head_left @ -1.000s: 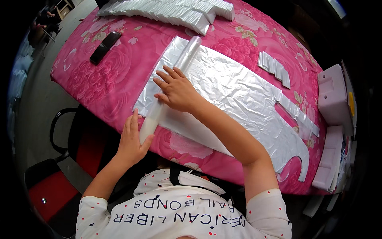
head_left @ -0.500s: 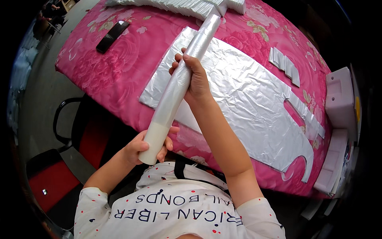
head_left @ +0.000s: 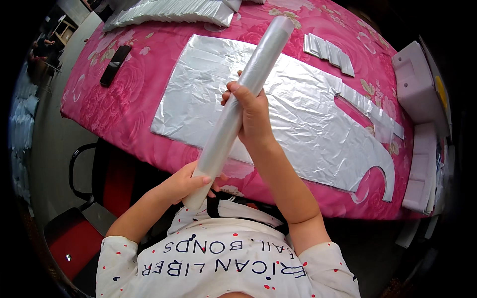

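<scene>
A long roll of translucent plastic film (head_left: 268, 47) slants across the middle, its far end up and to the right. My right hand (head_left: 253, 114) is wrapped round it near mid-length. Close to the lower end, my left hand (head_left: 189, 184) grips it with the thumb on top, some fingers hidden behind. Beneath and beyond the roll lies a creased silvery plastic sheet (head_left: 298, 124), flat on the table, with a long slot and a rounded cut-out at its right side.
A pink floral cloth covers the table (head_left: 134, 114). On it are a black phone-like object (head_left: 115, 65), a pile of folded silvery plastic (head_left: 169, 15) and a few small white folded pieces (head_left: 328, 53). White foam boxes (head_left: 417, 89) stand at the right; red-and-black chairs (head_left: 69, 238) at lower left.
The roll has swung slightly right at its far end. My left hand has shifted up from the very end and closed more firmly round it. The whole view has turned a little.
</scene>
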The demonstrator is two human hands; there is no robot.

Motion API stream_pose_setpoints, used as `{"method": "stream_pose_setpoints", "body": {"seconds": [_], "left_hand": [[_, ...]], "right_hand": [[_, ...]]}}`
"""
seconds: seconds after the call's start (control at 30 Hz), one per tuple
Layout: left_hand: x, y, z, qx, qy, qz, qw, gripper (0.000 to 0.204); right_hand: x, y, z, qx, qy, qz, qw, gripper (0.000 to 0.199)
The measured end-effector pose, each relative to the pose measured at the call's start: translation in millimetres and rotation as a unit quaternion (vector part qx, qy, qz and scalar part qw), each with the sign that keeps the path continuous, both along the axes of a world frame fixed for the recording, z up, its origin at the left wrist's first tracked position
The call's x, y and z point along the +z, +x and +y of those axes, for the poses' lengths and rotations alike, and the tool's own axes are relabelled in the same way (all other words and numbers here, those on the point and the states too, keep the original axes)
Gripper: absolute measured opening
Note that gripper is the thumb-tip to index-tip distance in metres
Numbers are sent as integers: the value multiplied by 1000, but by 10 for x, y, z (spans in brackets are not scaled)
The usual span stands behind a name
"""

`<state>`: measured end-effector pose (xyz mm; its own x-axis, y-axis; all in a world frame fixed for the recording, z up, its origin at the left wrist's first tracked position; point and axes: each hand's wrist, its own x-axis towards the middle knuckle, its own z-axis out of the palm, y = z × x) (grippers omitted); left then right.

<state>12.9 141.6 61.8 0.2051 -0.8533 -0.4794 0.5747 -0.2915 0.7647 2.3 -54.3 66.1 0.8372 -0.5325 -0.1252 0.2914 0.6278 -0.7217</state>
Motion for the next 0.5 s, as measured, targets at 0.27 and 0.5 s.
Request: {"method": "stream_pose_setpoints", "body": {"seconds": [0.27,0.5], "left_hand": [[-247,-85,-74,29,125,-70,989,29],[-312,-13,251,-98,123,90,983,48]], "right_hand": [[-425,-220,-105,30,-47,85,995,50],[-479,-648,-1394,-99,-129,207,965,39]]}}
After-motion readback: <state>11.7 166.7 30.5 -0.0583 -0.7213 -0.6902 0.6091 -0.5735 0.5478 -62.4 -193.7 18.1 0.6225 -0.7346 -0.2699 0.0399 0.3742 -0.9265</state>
